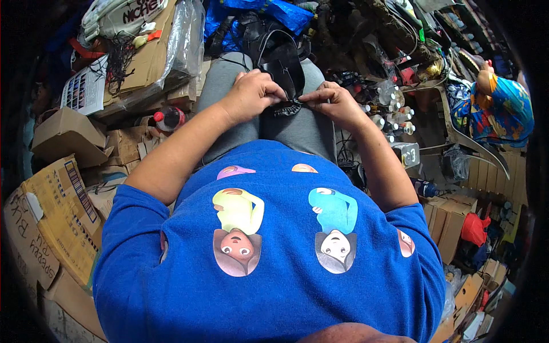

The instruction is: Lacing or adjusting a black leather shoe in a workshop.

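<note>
A black strap-like piece [290, 71], smooth and leathery, lies over my lap between my grey-clad knees. Its near end is a short, ridged, gathered band [287, 109]. My left hand [253, 96] comes in from the left, thumb and fingers pinched together at the join just above that band. From the other side my right hand [333, 103] pinches the same spot, its fingertips close to the left ones. A thin black cord [260, 48] loops up from the piece. Whether a needle or thread sits between the fingertips is too small to tell.
To the left are stacked cardboard [151, 68], a red-capped bottle [170, 118] and an opened box [68, 134]. Several small white-capped bottles [394, 117] stand at the right, near a curved blade-like strip [483, 150]. A bright blue patterned cloth [503, 111] lies beyond.
</note>
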Demonstrator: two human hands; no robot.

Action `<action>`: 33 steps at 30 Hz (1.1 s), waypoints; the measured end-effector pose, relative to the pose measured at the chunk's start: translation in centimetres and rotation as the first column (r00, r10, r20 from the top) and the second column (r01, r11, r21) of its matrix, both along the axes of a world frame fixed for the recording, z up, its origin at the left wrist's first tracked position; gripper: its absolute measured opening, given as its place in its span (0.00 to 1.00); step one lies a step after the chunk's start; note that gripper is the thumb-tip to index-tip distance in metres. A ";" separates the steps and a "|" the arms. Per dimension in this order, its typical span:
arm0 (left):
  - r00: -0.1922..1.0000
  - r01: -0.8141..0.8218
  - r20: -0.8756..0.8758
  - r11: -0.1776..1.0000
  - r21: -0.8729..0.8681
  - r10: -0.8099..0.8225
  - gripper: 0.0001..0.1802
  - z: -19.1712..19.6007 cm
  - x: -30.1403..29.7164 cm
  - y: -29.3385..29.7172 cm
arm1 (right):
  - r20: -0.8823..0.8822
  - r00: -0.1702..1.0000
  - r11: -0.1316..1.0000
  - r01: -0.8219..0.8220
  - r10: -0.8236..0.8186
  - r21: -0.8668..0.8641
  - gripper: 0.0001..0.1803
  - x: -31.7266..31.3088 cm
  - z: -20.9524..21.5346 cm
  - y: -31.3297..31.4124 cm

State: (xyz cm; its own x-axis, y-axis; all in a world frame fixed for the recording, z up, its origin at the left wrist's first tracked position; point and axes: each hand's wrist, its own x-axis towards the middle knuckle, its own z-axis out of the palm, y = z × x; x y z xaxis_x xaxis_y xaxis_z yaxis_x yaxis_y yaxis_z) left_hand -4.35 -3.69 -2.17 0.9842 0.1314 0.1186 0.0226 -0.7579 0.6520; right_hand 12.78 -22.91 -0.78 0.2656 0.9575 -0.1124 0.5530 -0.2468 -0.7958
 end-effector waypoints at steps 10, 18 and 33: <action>0.992 -0.127 0.023 0.992 -0.008 0.127 0.06 0.9 -2.2 -1.8 | 0.171 0.982 0.989 0.060 -0.084 0.138 0.16 -2.2 0.2 -0.9; 0.994 -0.102 0.047 0.994 -0.023 0.103 0.10 0.5 -2.0 -1.2 | 0.103 0.992 0.993 0.068 -0.078 0.101 0.15 -1.6 -0.3 -1.1; 0.998 -0.049 0.044 0.998 -0.036 0.050 0.18 0.0 -2.1 -0.5 | 0.037 0.999 0.998 0.033 -0.035 0.062 0.14 -1.1 -0.1 -0.6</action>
State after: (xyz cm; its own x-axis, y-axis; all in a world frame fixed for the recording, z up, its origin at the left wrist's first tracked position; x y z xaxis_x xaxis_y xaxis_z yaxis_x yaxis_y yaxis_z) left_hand -6.46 -4.20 -2.21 0.9702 0.1847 0.1570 0.0296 -0.7333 0.6793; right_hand 11.66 -23.54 -0.93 0.3012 0.9526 -0.0431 0.5750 -0.2174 -0.7888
